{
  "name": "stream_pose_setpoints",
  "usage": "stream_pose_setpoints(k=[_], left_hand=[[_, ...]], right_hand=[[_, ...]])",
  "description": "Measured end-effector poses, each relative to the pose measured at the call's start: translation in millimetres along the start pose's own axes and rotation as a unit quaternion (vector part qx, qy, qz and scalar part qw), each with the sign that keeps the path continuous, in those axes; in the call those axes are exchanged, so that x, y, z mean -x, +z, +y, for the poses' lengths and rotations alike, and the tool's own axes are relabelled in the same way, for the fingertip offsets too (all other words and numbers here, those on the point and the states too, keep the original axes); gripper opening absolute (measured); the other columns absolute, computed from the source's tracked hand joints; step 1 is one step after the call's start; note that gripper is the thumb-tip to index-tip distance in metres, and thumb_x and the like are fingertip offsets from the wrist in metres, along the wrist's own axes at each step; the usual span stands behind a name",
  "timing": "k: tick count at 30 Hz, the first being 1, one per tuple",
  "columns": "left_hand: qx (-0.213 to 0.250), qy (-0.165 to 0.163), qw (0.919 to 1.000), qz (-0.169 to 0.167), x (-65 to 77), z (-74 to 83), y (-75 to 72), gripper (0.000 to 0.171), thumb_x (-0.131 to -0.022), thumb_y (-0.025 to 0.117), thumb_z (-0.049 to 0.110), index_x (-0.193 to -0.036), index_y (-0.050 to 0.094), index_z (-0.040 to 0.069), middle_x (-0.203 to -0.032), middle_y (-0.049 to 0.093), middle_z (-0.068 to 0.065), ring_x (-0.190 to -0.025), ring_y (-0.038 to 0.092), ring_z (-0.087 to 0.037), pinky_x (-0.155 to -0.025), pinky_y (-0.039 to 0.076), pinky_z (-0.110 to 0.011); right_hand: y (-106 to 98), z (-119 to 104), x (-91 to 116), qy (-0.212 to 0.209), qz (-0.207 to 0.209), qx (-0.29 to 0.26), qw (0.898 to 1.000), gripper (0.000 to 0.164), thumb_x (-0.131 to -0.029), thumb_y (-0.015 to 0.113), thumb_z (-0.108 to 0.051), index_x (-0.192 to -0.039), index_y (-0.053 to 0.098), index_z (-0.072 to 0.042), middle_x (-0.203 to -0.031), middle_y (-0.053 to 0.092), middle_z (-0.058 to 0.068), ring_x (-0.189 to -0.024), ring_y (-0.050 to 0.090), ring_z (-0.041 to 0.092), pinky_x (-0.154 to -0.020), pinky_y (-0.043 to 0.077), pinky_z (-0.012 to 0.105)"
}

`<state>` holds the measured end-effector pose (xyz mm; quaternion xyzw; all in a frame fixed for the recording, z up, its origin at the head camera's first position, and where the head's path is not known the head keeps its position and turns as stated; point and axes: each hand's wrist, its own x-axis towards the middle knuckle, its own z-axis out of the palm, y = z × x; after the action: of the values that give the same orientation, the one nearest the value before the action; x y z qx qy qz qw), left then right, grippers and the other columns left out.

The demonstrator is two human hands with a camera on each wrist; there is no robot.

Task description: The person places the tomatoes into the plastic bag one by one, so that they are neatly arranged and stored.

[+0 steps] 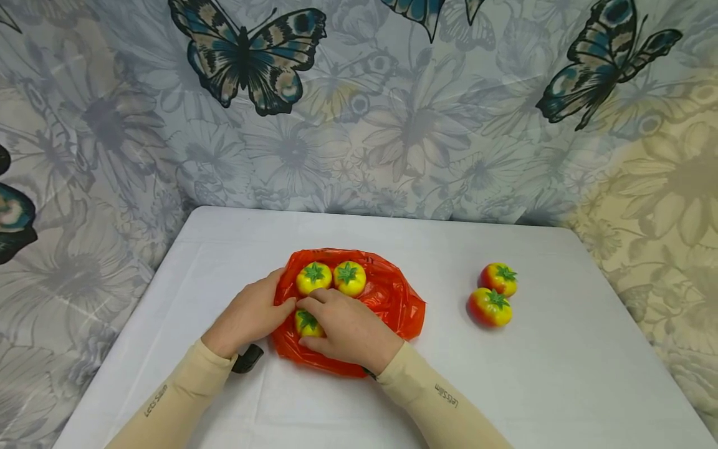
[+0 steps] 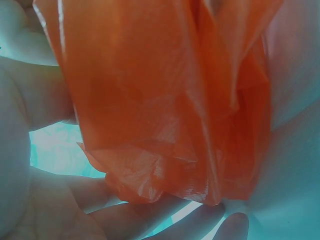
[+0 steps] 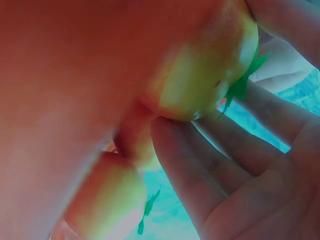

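A tomato [image 1: 306, 323] in the bag [image 1: 389, 299] lies between the hands [image 1: 252, 315] [image 1: 352, 326].

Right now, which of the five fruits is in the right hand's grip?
The front fruit at the bag: the right hand curls round it, not the back pair or right pair.

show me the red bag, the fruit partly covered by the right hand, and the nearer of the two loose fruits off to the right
Red bag [image 1: 391, 299]: head view, bare crinkled plastic
Partly covered fruit [image 1: 307, 322]: head view, leafy green top
Nearer loose fruit [image 1: 487, 310]: head view, smooth side
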<state>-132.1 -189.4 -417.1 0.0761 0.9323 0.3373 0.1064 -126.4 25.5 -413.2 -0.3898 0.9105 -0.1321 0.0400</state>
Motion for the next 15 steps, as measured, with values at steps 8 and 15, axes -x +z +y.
stream_pose_setpoints(k=[8, 15], left_hand=[[-0.001, 0.002, 1.0, -0.003, -0.3, 1.8, 1.4, 0.069, -0.106, 0.064, 0.029, -0.166, 0.039, 0.006, -0.151, 0.065, -0.016, -0.125, 0.071, -0.032, -0.105, 0.06, -0.055], [0.0, 0.008, 1.0, 0.002, 1.7, 0.4, 1.9, 0.068, -0.107, 0.063, 0.03, -0.166, 0.039, 0.007, -0.151, 0.065, -0.016, -0.123, 0.071, -0.031, -0.106, 0.059, -0.055]], right_hand=[[1.1, 1.4, 2.0, 0.005, 0.002, 0.001, 1.0, 0.054, -0.097, 0.08, -0.043, -0.142, 0.067, -0.017, -0.139, 0.069, -0.002, -0.129, 0.064, 0.015, -0.112, 0.057, 0.033], [-4.8, 2.7, 6.1, 0.005, 0.005, -0.004, 1.0, 0.056, -0.098, 0.078, -0.046, -0.145, 0.066, -0.018, -0.142, 0.067, -0.002, -0.13, 0.063, 0.015, -0.11, 0.058, 0.033]])
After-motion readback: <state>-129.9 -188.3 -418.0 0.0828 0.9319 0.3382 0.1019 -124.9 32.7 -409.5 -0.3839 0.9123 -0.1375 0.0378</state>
